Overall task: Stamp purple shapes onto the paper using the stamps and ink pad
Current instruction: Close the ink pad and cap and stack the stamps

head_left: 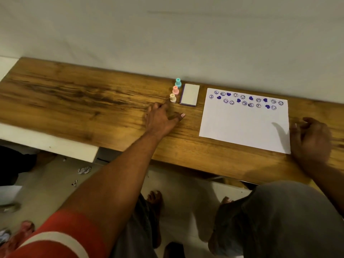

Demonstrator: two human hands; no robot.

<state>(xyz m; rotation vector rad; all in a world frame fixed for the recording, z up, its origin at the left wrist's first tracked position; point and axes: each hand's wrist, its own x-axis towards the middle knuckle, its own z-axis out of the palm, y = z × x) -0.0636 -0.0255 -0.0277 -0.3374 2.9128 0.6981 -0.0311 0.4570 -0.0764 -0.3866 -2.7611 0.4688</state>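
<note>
Left hand (161, 119) open, empty, just short of cream plastic stamp (173, 98); right hand (310, 138) loosely curled, seemingly empty, beside white stamped paper (242, 125); closed ink pad (189, 94) between; wooden desk (74, 101) bare leftward.

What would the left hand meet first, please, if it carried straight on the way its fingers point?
Most likely the cream stamp, nearest of the three stamps standing in a row beside the ink pad. The left hand is open just short of it, though depth is hard to judge.
</note>
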